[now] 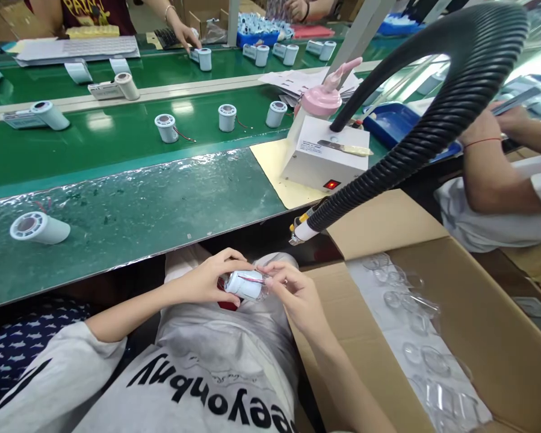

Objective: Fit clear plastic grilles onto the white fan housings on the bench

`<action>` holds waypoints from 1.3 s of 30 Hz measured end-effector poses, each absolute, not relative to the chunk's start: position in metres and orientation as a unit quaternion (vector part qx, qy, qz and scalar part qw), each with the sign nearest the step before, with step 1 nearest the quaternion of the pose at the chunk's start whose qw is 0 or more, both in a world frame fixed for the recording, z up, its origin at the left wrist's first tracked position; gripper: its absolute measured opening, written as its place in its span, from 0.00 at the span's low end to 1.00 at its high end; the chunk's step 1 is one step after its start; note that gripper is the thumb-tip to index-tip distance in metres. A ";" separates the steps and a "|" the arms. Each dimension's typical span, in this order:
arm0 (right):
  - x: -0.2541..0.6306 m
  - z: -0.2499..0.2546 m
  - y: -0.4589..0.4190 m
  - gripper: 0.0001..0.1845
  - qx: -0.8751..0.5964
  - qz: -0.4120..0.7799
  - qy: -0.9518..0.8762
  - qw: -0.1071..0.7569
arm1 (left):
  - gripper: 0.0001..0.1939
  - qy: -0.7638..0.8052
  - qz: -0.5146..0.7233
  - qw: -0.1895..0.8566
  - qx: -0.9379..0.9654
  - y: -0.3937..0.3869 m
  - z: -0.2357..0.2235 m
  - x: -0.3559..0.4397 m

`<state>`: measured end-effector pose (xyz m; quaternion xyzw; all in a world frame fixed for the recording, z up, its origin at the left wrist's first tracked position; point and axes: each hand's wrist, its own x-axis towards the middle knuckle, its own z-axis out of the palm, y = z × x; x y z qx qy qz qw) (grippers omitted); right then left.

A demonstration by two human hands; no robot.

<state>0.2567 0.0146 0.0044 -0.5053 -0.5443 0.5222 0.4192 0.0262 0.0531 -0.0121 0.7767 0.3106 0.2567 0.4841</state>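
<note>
Above my lap, my left hand (222, 276) is wrapped round a white cylindrical housing (245, 284) lying on its side. Thin red and dark wires run along its surface toward the right. My right hand (292, 288) is closed at the housing's right end, its fingertips on the wires and a clear plastic part (265, 293). How that clear part sits against the housing is partly hidden by the fingers. On the bench ahead to the left lies a similar white housing (42, 227) with wires behind it.
A black flexible hose (414, 156) arches from a white machine (327, 156) down toward my right hand. To my right, an open cardboard box (487, 313) holds several clear plastic pieces. White housings stand along the green conveyor (126, 144). Co-workers' hands show across the line and at right.
</note>
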 end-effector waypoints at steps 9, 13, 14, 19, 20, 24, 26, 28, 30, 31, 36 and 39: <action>0.265 0.000 0.003 0.18 -0.402 0.384 -0.736 0.386 | 0.42 0.351 0.245 0.698 0.574 0.042 -0.012 0.026; 0.269 0.000 -0.001 0.19 -0.390 0.368 -0.753 0.381 | 0.41 0.336 0.248 0.658 0.626 0.042 -0.009 0.025; 0.270 0.000 -0.002 0.19 -0.393 0.377 -0.747 0.382 | 0.41 0.323 0.256 0.647 0.642 0.042 -0.008 0.025; 0.270 0.004 -0.003 0.21 -0.410 0.470 -0.686 0.374 | 0.38 0.243 0.299 0.561 0.733 0.046 -0.004 0.022; 0.270 0.005 -0.003 0.21 -0.417 0.487 -0.673 0.370 | 0.39 0.232 0.305 0.546 0.745 0.046 -0.004 0.021; 0.267 0.009 -0.003 0.21 -0.430 0.544 -0.625 0.360 | 0.40 0.202 0.318 0.523 0.764 0.047 -0.006 0.019; 0.267 0.009 -0.003 0.21 -0.427 0.568 -0.605 0.360 | 0.40 0.196 0.319 0.522 0.767 0.047 -0.005 0.018; 0.266 0.009 -0.003 0.22 -0.428 0.587 -0.586 0.359 | 0.39 0.200 0.312 0.524 0.767 0.047 -0.003 0.018; 0.266 0.008 -0.003 0.22 -0.433 0.604 -0.566 0.356 | 0.38 0.210 0.301 0.528 0.766 0.047 0.000 0.018; 0.265 0.008 -0.003 0.23 -0.435 0.612 -0.556 0.356 | 0.38 0.216 0.294 0.529 0.766 0.046 0.001 0.017; 0.263 0.009 -0.001 0.25 -0.442 0.643 -0.520 0.348 | 0.37 0.224 0.276 0.532 0.769 0.046 0.003 0.016; 0.262 0.008 0.001 0.26 -0.444 0.652 -0.508 0.346 | 0.38 0.223 0.274 0.533 0.769 0.046 0.003 0.016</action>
